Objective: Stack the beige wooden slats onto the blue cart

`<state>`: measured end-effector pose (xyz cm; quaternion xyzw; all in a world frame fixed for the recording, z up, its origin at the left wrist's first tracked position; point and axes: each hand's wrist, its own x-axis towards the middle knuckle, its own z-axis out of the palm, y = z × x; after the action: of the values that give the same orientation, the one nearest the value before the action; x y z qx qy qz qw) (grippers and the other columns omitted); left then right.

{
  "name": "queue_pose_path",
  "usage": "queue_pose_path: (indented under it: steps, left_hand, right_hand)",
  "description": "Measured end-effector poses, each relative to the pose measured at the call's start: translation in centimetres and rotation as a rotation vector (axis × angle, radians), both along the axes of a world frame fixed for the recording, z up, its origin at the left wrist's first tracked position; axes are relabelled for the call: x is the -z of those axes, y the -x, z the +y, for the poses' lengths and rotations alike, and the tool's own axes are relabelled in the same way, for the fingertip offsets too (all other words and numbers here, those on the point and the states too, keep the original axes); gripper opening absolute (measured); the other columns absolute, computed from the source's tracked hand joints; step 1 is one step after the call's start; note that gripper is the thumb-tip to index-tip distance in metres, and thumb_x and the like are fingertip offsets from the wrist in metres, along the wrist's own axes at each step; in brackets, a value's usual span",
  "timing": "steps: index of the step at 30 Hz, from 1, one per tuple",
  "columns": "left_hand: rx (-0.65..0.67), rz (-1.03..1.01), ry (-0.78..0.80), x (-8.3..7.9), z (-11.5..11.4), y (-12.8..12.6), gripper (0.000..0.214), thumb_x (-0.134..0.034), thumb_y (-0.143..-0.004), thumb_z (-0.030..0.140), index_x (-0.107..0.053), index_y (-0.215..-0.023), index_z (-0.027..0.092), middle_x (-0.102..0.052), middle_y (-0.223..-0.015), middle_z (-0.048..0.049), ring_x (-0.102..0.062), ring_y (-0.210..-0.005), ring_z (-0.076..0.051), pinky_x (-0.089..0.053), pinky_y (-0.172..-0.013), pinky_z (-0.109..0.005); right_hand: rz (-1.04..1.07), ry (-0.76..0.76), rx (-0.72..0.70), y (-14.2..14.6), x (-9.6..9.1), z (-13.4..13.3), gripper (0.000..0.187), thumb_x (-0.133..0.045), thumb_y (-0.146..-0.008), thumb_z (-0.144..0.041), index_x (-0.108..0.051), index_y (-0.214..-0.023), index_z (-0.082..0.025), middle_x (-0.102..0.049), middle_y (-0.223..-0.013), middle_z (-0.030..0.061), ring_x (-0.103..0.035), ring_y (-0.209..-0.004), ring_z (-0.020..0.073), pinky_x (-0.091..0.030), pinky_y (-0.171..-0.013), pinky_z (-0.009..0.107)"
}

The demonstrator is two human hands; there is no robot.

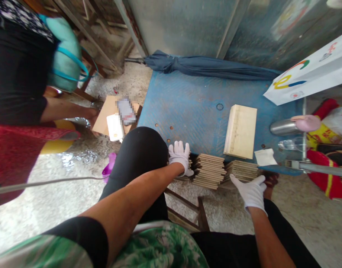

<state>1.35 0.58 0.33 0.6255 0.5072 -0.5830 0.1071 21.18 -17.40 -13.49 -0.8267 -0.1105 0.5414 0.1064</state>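
Note:
My left hand [179,156], in a white glove, lies with its fingers stretched over the leftmost stack of thin boards, covering most of it. My right hand [250,191], gloved too, has its thumb and fingers spread at the near side of the right stack of thin boards [242,169]; whether it presses on them I cannot tell. Between the hands stands a middle stack of thin boards [210,171], its edges unevenly staggered. A neat pile of pale flat boards [242,130] rests on the blue tabletop [187,108], beyond my right hand.
A folded dark umbrella [210,67] lies along the far edge. To the right are a white paper bag [313,70], a steel bottle [285,127] and a white cloth [265,157]. At left, a phone [126,111] sits on a cardboard box [102,115] near another person [17,74].

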Motion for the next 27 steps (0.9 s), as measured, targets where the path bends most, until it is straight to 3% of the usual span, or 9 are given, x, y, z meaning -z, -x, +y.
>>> queue_pose_path:
  steps: [4,10,15,21,24,27]
  left_hand:
    - [-0.002,0.002,0.0,0.0,0.0,0.0,0.146,-0.075,-0.053,0.07,0.006,-0.159,0.01,0.01,-0.161,-0.0258,0.01,-0.149,-0.046,0.004,-0.117,-0.064]
    - [-0.003,-0.002,0.001,0.0,0.0,-0.1,0.148,-0.073,-0.052,0.075,0.007,-0.159,0.011,0.012,-0.161,-0.0255,0.012,-0.148,-0.046,0.005,-0.117,-0.064]
    - [-0.017,-0.005,0.005,-0.1,0.1,-0.4,0.148,-0.074,-0.052,0.073,0.007,-0.159,0.011,0.011,-0.161,-0.025,0.011,-0.148,-0.046,0.005,-0.117,-0.063]
    - [-0.011,-0.014,0.005,0.0,0.0,-0.3,0.147,-0.073,-0.052,0.074,0.005,-0.159,0.01,0.01,-0.161,-0.0254,0.011,-0.148,-0.047,0.005,-0.116,-0.064]
    - [0.001,-0.022,0.003,0.1,-0.1,-0.2,0.147,-0.073,-0.052,0.075,0.006,-0.159,0.01,0.011,-0.161,-0.0258,0.011,-0.148,-0.047,0.005,-0.116,-0.065]
    - [0.0,-0.029,-0.002,0.2,-0.1,-0.1,0.147,-0.072,-0.053,0.075,0.006,-0.159,0.01,0.012,-0.161,-0.0256,0.011,-0.148,-0.047,0.005,-0.116,-0.065]
  right_hand:
    - [-0.132,-0.002,-0.167,0.1,1.1,-0.6,0.127,-0.073,-0.053,-0.078,-0.02,-0.145,-0.008,-0.038,-0.136,0.0293,-0.046,-0.124,0.0455,-0.043,-0.101,0.053]
    - [-0.236,-0.019,-0.181,1.2,0.9,-1.3,0.121,-0.07,-0.055,-0.08,-0.027,-0.144,-0.009,-0.049,-0.125,0.0276,-0.057,-0.106,0.0422,-0.05,-0.085,0.051]
    - [-0.286,0.054,-0.106,1.8,-0.4,-2.1,0.117,-0.072,-0.053,-0.077,-0.035,-0.14,-0.007,-0.051,-0.12,0.0283,-0.055,-0.108,0.0447,-0.049,-0.086,0.052]
    - [-0.294,0.061,-0.131,1.3,-1.9,-2.9,0.111,-0.075,-0.049,-0.073,-0.047,-0.133,-0.006,-0.058,-0.105,0.0237,-0.056,-0.105,0.0437,-0.05,-0.086,0.051]
    - [-0.339,-0.012,-0.142,0.7,-3.6,-2.4,0.104,-0.076,-0.05,-0.071,-0.055,-0.128,-0.005,-0.061,-0.097,0.0202,-0.057,-0.103,0.0413,-0.05,-0.091,0.049]
    - [-0.369,0.0,-0.097,0.0,-5.9,-1.6,0.109,-0.075,-0.051,-0.071,-0.053,-0.136,-0.007,-0.062,-0.111,0.0229,-0.057,-0.11,0.0423,-0.049,-0.094,0.052]
